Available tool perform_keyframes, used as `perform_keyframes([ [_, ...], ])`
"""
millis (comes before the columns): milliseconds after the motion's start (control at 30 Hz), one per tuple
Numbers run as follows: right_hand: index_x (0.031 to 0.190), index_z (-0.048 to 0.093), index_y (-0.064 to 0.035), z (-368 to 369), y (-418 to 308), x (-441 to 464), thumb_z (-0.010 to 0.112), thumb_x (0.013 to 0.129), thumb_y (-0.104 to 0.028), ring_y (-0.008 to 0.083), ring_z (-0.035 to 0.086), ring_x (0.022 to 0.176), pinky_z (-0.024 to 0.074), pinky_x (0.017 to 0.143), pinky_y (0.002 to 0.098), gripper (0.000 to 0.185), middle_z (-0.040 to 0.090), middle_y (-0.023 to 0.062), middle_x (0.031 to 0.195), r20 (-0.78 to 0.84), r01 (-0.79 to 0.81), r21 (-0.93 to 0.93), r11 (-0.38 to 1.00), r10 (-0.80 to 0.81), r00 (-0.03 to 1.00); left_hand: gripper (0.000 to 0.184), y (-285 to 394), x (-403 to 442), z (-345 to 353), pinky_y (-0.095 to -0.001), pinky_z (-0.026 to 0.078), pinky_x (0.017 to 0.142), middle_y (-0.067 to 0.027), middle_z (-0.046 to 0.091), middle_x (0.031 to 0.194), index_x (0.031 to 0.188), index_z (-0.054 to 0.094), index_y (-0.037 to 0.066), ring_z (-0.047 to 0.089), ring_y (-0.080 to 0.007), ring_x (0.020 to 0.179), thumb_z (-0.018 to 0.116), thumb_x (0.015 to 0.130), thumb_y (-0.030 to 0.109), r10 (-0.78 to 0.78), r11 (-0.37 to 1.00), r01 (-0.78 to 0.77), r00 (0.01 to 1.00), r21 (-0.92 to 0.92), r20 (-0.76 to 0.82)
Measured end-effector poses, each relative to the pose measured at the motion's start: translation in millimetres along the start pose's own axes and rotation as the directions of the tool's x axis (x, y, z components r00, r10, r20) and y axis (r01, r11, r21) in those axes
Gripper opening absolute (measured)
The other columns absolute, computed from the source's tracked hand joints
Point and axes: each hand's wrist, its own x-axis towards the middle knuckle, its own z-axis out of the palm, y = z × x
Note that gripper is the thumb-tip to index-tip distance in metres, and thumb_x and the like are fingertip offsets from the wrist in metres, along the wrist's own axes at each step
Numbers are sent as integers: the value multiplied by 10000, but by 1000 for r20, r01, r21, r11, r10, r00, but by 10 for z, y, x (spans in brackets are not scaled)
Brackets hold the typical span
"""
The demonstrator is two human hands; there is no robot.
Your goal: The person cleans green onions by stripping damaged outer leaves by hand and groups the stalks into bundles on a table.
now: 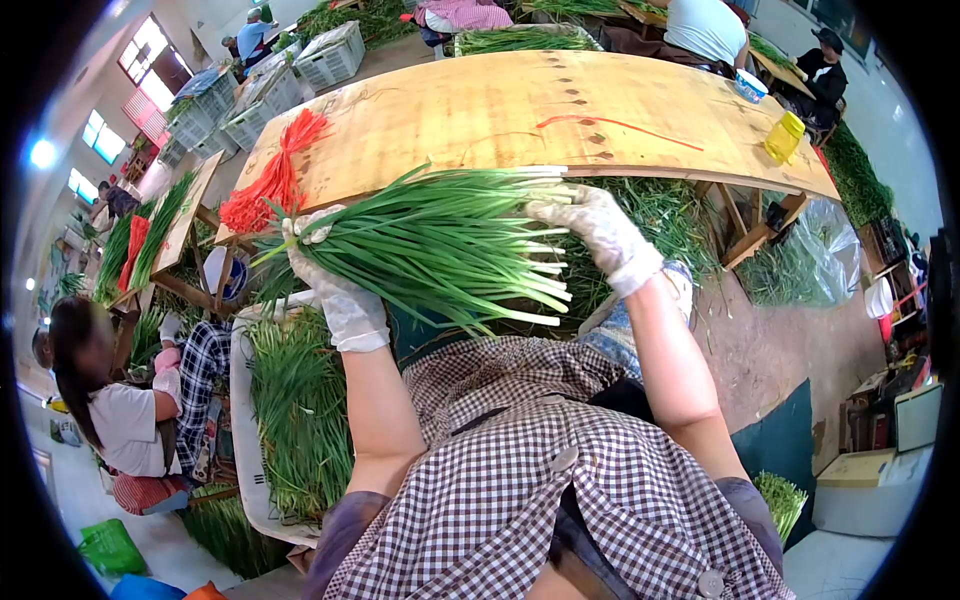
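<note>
A large bunch of long green leafy stalks (430, 240) with white ends lies across the space in front of me, over the near edge of the wooden table (420, 110). My left hand (335, 285), in a pale glove, is closed round the leafy end at the left. At the right, my right hand (595, 225), gloved too, has its fingers closed at the white stalk ends near the top of the bunch. A bundle of red ties (280, 175) rests on the table's left part, just behind my left hand.
A white crate (245, 430) full of green stalks stands at my left, beside a seated person (125, 410). On the table's right are a yellow jar (784, 138) and a small tub (750, 86). Loose leaves and a plastic bag (825, 250) lie beyond the table legs.
</note>
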Motion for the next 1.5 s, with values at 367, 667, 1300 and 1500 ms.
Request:
perform_keyframes([
  [367, 932, 731, -35, -260, 70, -168, 726, 742, -111, 120, 660, 794, 516, 785, 243, 205, 719, 97, 885, -238, -64, -198, 978, 16, 971, 315, 68, 16, 4, -250, 432, 674, 79, 505, 624, 648, 505, 186, 493, -75, 632, 514, 937, 311, 37, 996, -31, 996, 83, -77],
  [667, 1151, 619, 39, -192, 35, -133, 698, 825, -228, 169, 607, 1048, 464, 941, 269, 429, 652, 139, 1134, -28, -104, -289, 952, 100, 995, 373, 74, 132, -339, -369, 520, 728, -56, 620, 787, 837, 590, 89, 595, -196, 740, 438, 951, 410, 6, 993, -4, 1000, 118, -20],
  [1300, 1027, 673, 36, 193, 245, -191, 702, 824, -93, 97, 636, 857, 515, 798, 246, 242, 703, 83, 961, -93, -83, 188, 979, 102, 990, 296, 73, -5, -228, -407, 531, 785, -74, 651, 810, 771, 582, 135, 619, -216, 787, 481, 926, 365, -25, 992, 23, 1000, 123, 14],
  [1500, 995, 685, 7, 238, 170, -247, 684, 837, -84, 104, 638, 851, 513, 792, 240, 183, 706, 75, 950, -14, -75, 11, 997, 75, 997, 307, 27, -81, -71, -399, 536, 772, -71, 649, 856, 787, 589, 134, 616, -209, 781, 481, 925, 386, 30, 985, -10, 993, 175, -111],
])
